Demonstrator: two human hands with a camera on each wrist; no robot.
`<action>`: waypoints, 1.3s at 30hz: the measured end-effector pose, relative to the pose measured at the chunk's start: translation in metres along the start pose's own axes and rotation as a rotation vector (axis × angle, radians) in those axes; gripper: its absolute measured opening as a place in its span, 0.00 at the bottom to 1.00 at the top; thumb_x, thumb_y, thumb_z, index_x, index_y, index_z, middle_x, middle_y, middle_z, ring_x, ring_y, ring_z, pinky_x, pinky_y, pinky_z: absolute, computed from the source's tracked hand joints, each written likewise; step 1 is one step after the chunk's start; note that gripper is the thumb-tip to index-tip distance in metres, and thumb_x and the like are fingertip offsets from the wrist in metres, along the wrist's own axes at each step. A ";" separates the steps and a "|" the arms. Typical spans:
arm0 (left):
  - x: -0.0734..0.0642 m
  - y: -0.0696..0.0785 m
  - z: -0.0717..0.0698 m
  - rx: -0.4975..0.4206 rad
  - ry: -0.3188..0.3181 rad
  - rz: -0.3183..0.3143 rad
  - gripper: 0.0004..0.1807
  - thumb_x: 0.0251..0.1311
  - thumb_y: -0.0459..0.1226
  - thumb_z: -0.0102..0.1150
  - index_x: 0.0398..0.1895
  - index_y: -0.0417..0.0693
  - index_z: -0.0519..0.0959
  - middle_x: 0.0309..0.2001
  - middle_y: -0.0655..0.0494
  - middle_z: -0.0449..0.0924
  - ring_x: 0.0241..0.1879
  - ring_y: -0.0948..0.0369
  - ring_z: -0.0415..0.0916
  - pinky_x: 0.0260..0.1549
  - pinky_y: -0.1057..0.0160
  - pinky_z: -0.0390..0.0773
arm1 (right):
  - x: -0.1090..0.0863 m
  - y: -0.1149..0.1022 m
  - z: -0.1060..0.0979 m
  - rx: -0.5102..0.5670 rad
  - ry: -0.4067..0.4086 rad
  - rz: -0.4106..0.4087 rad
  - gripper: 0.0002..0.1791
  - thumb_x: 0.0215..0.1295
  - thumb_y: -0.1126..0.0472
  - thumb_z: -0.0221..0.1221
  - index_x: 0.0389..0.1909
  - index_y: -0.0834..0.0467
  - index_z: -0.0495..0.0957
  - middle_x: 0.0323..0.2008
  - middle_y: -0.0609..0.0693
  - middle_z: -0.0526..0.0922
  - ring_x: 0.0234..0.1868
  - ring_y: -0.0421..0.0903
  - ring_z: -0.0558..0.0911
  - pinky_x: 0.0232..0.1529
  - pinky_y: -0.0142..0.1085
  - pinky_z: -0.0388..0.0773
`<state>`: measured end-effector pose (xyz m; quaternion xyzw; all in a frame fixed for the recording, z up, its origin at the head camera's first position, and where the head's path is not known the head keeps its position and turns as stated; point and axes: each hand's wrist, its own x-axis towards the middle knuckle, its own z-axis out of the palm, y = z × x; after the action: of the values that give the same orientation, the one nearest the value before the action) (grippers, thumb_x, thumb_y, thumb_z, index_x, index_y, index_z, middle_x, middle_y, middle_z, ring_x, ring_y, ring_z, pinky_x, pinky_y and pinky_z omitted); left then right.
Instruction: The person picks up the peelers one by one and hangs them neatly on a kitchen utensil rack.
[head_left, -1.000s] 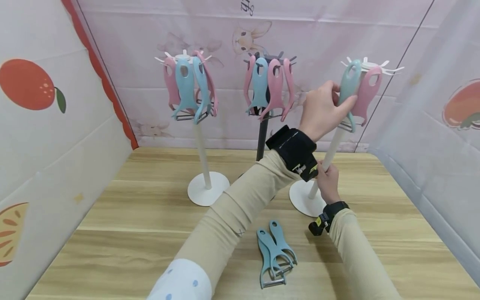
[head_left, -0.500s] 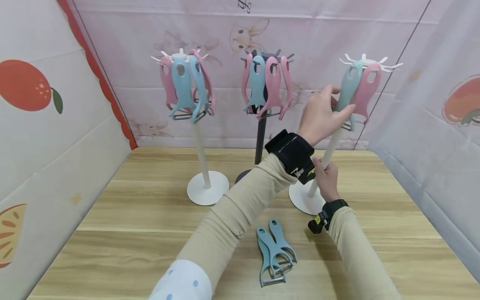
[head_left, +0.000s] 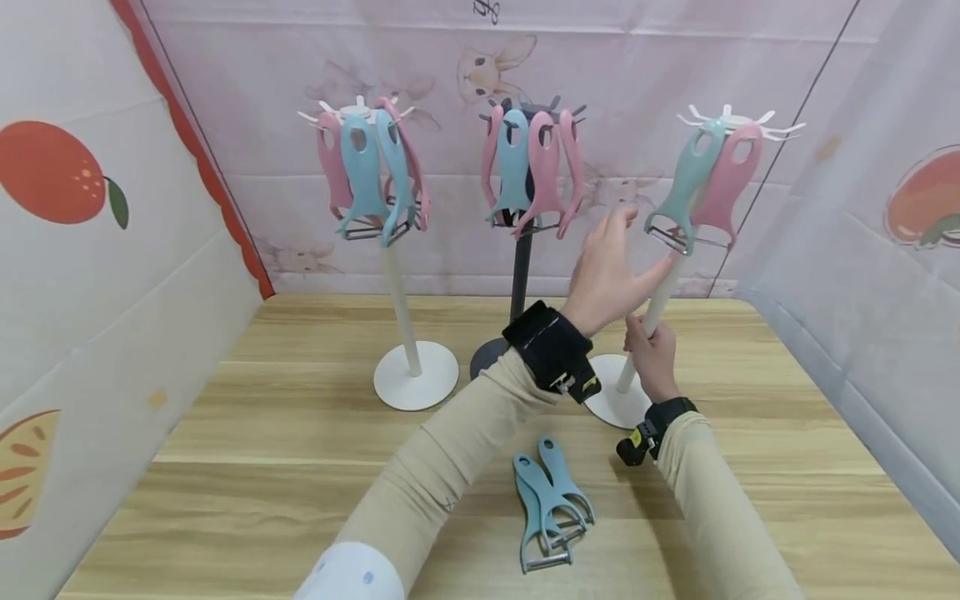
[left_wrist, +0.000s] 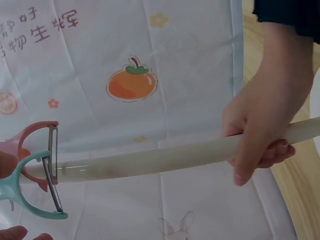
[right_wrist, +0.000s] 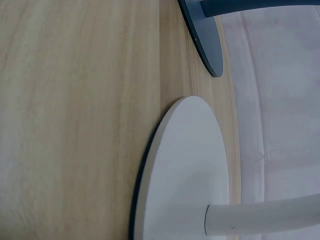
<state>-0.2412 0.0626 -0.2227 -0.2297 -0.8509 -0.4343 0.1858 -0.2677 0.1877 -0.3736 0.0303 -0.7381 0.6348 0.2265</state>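
My left hand [head_left: 611, 279], fingers spread and holding nothing, is just below and left of a blue-green peeler [head_left: 690, 183] that hangs from the right white rack [head_left: 738, 123]. Beside that peeler hangs a pink peeler [head_left: 731, 187]. In the left wrist view the metal blades of the blue-green peeler [left_wrist: 25, 192] and the pink peeler [left_wrist: 35, 131] overlap near the pole. My right hand [head_left: 654, 357] grips the white pole [left_wrist: 150, 162] low down, fingers curled round it. Several blue peelers [head_left: 547, 508] lie overlapping on the table in front.
A left white rack [head_left: 405, 300] and a middle dark rack [head_left: 522, 275] stand behind, each hung with pink and blue peelers. The right rack's round white base [right_wrist: 185, 165] rests on the wooden table [head_left: 262, 467]. Printed cloth [head_left: 675, 67] encloses the back and sides.
My left hand has let go of the blue-green peeler and moved down and left. The peeler now hangs tilted from the rack. My right hand stays on the pole.
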 end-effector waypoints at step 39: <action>-0.162 -0.106 -0.001 0.458 -0.680 -0.158 0.22 0.52 0.50 0.60 0.12 0.49 0.66 0.11 0.63 0.57 0.11 0.67 0.55 0.11 0.71 0.54 | 0.009 0.023 -0.001 -0.038 0.023 0.106 0.15 0.66 0.55 0.51 0.26 0.63 0.70 0.17 0.45 0.70 0.20 0.39 0.71 0.28 0.32 0.67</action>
<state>-0.1659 -0.0298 -0.3746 -0.2467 -0.9534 -0.1463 -0.0936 -0.2825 0.1952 -0.3913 -0.0206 -0.7480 0.6319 0.2018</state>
